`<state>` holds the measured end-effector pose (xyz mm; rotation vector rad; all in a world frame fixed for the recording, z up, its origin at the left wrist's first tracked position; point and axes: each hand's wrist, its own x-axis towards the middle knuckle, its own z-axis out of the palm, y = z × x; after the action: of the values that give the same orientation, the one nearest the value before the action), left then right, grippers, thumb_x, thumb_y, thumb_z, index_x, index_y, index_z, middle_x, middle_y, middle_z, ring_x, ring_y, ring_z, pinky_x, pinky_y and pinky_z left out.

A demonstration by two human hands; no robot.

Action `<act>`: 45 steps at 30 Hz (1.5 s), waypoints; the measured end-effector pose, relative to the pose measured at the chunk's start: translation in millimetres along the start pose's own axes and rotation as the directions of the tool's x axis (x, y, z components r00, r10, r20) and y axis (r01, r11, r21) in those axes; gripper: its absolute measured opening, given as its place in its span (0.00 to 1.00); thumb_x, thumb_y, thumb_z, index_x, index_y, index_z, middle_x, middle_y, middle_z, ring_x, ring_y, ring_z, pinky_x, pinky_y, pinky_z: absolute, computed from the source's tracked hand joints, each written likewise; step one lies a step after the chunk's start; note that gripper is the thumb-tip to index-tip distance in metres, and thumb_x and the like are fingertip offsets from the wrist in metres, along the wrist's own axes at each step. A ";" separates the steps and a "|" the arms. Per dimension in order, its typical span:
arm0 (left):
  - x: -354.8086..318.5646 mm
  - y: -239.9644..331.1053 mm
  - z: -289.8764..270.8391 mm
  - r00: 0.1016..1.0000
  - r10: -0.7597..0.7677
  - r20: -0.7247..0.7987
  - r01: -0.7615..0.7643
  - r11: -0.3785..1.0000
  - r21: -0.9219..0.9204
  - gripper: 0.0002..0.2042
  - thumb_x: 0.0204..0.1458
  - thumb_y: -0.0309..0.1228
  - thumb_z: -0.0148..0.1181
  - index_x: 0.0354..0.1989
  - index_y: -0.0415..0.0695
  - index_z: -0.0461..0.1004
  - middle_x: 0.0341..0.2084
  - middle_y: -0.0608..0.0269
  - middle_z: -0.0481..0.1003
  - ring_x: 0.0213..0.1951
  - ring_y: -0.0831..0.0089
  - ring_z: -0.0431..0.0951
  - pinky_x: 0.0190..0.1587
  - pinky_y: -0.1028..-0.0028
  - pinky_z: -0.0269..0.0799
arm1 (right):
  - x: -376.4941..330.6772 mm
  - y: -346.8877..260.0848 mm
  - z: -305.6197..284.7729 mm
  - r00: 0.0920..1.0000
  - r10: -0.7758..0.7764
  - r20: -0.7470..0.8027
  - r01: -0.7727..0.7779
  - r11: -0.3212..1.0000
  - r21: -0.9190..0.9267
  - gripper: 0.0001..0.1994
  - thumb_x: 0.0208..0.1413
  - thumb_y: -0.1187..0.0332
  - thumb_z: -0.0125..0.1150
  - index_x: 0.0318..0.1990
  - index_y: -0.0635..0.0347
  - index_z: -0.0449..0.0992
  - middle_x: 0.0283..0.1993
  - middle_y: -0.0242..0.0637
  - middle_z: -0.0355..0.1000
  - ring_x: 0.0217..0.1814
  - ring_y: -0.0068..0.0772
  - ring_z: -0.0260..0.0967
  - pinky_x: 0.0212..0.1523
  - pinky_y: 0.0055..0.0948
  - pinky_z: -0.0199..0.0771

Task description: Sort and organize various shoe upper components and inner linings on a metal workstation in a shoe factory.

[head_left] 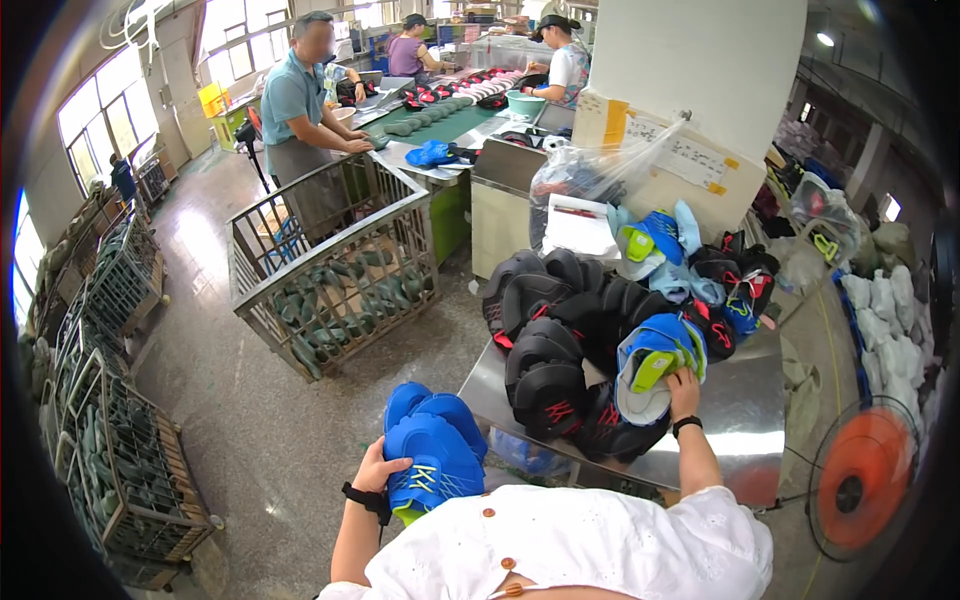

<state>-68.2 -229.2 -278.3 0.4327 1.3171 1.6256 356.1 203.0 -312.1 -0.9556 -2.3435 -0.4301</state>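
Note:
My left hand (376, 468) is closed round a small stack of blue shoe uppers (432, 450) with yellow-green lacing, held close to my body at the near left of the table. On the metal table (748, 405), my right hand (684, 394) grips the near edge of a blue shoe upper (657, 350) with a lime-green and pale lining, which appears to be nested with others. Its thumb side is partly hidden by the fingers. Beside and beneath that upper lie several stacks of black shoe uppers (545, 370) with red lacing.
Farther back on the table are light-blue pieces (688, 283) and a clear plastic bag (590, 180). An orange fan (862, 480) stands at the right. Wheeled metal cages (335, 270) hold green shoe forms. A person (305, 110) works across a green conveyor (435, 130); others sit beyond.

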 end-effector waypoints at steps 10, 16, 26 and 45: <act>2.3 3.9 -4.3 1.000 -0.024 -0.007 0.024 1.000 -0.012 0.32 0.35 0.24 0.68 0.52 0.32 0.62 0.43 0.52 0.72 0.44 0.65 0.74 0.52 0.66 0.68 | 2.8 -3.1 -3.3 1.000 -0.023 -0.020 0.023 1.000 -0.011 0.02 0.44 0.71 0.53 0.28 0.55 0.70 0.35 0.39 0.64 0.41 0.45 0.64 0.40 0.40 0.66; 7.8 3.9 -7.7 1.000 -0.020 -0.004 0.020 1.000 -0.010 0.32 0.35 0.23 0.68 0.52 0.32 0.62 0.43 0.52 0.73 0.44 0.64 0.74 0.52 0.66 0.68 | 3.2 -2.3 -3.1 1.000 -0.031 0.004 0.031 0.999 -0.008 0.02 0.44 0.71 0.53 0.28 0.55 0.70 0.35 0.40 0.64 0.41 0.45 0.64 0.40 0.40 0.66; 23.1 10.6 -12.3 0.999 -0.049 0.016 0.048 0.999 0.014 0.32 0.35 0.23 0.68 0.53 0.33 0.63 0.43 0.52 0.73 0.44 0.64 0.74 0.52 0.66 0.68 | 4.0 -7.1 -8.0 1.000 -0.019 -0.002 0.019 0.999 -0.043 0.03 0.44 0.70 0.52 0.28 0.54 0.71 0.35 0.38 0.64 0.41 0.44 0.64 0.41 0.39 0.66; 58.2 37.4 -9.3 0.995 -0.065 0.073 0.060 0.996 0.072 0.30 0.36 0.24 0.66 0.52 0.32 0.63 0.42 0.52 0.73 0.43 0.64 0.75 0.52 0.67 0.68 | 9.2 -9.4 -15.5 1.000 -0.014 0.020 0.014 0.999 -0.040 0.04 0.43 0.70 0.52 0.27 0.54 0.72 0.33 0.37 0.64 0.38 0.42 0.64 0.37 0.37 0.64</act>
<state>-119.7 -184.0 -264.8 0.4851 1.3214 1.5009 350.0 193.9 -295.0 -0.9669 -2.3689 -0.4772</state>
